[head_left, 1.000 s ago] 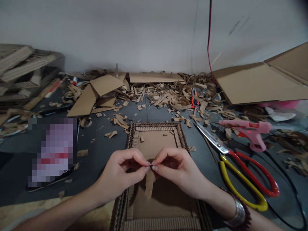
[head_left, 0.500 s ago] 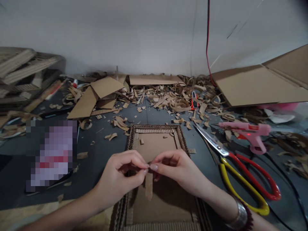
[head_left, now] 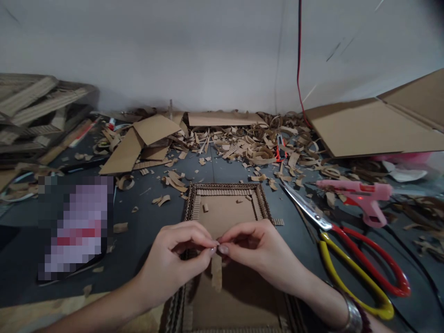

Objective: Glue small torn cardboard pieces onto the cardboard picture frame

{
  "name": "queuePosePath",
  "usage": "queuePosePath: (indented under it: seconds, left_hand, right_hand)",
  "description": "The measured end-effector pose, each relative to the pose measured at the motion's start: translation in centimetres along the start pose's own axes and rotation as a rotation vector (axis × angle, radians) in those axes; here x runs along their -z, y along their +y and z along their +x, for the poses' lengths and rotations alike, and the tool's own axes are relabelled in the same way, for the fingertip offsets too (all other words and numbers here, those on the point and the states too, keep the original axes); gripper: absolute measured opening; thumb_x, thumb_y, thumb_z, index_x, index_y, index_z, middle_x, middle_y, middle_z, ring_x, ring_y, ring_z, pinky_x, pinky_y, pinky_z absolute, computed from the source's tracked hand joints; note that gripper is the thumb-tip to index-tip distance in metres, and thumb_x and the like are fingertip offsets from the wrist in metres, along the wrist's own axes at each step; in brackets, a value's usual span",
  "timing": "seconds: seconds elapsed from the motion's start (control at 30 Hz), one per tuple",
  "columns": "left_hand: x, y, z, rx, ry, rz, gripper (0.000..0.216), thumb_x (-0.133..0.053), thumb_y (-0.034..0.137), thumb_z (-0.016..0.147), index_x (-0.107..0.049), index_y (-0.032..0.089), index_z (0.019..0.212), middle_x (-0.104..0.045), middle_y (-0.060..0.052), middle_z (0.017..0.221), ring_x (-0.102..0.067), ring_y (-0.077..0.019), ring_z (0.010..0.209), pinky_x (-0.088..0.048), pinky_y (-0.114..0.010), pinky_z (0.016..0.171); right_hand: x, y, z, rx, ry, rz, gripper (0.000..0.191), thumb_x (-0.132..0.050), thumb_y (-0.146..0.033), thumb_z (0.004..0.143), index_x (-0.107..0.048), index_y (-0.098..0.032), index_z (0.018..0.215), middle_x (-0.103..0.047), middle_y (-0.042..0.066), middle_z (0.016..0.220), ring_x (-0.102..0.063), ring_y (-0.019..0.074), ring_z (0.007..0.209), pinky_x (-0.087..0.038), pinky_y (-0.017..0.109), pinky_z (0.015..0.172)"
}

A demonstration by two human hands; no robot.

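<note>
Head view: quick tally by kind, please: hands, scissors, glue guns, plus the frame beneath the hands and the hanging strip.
Hands: 2 (left hand, right hand)
Scissors: 1
Glue gun: 1
Cardboard frame: 1
Hanging strip: 1
Total: 6

And there's the shift: the brown strip (head_left: 217, 275), slanting its loose end leftward a second ago, now hangs straighter toward the near side below the pinched fingertips of the left hand (head_left: 178, 252) and right hand (head_left: 265, 252). The view tips up, too, baring more of the far wall (head_left: 208, 55), while hands and cardboard frame (head_left: 192, 203) slide lower in sight and the frame's near ribbed band all but slips out!
</note>
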State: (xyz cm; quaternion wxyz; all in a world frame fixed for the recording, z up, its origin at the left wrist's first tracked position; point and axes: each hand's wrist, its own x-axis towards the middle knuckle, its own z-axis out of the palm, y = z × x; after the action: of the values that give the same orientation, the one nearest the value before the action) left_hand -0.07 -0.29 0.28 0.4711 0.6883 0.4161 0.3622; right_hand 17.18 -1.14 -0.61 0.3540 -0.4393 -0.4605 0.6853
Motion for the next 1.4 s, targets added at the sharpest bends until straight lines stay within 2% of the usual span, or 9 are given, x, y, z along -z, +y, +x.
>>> queuePosePath:
  seconds: [0.37,0.67,1.17,1.4]
  left_hand:
    - [-0.1,-0.05,0.04,0.035,-0.005,-0.037,0.012,-0.058,0.005,0.067,-0.064,0.014,0.063,-0.064,-0.002,0.064,-0.06,-0.0114,0.058,-0.047,-0.018,0.052]
    - [0.1,-0.06,0.25,0.054,0.007,-0.082,0.008,-0.065,0.007,0.065,-0.067,0.015,0.064,-0.067,-0.001,0.064,-0.062,-0.0106,0.058,-0.049,-0.015,0.054]
    - [0.1,-0.37,0.14,0.063,0.02,0.01,0.011,-0.066,0.01,0.066,-0.068,0.019,0.071,-0.07,0.004,0.064,-0.064,-0.0071,0.057,-0.05,-0.009,0.056]
    - [0.03,-0.41,0.28,0.056,-0.002,0.062,0.007,-0.063,0.013,0.07,-0.067,0.018,0.073,-0.069,0.003,0.065,-0.064,-0.0087,0.058,-0.05,-0.012,0.055]
  right_hand:
    - [-0.04,0.19,0.1,0.014,-0.006,-0.023,0.012,-0.073,-0.025,0.062,-0.067,-0.016,0.068,-0.062,-0.001,0.06,-0.056,0.0089,0.056,-0.045,0.019,0.055]
    - [0.01,0.01,-0.16,0.085,0.04,-0.152,0.008,-0.07,-0.021,0.065,-0.067,-0.016,0.07,-0.063,-0.001,0.062,-0.054,0.0082,0.056,-0.043,0.017,0.052]
    - [0.02,-0.08,-0.15,0.135,0.021,-0.206,0.008,-0.06,-0.021,0.074,-0.064,-0.015,0.072,-0.061,-0.001,0.063,-0.053,0.0085,0.057,-0.043,0.018,0.053]
    - [0.01,-0.08,-0.1,0.178,0.013,-0.326,0.013,-0.054,-0.023,0.079,-0.063,-0.016,0.073,-0.06,-0.001,0.063,-0.051,0.0087,0.056,-0.04,0.018,0.052]
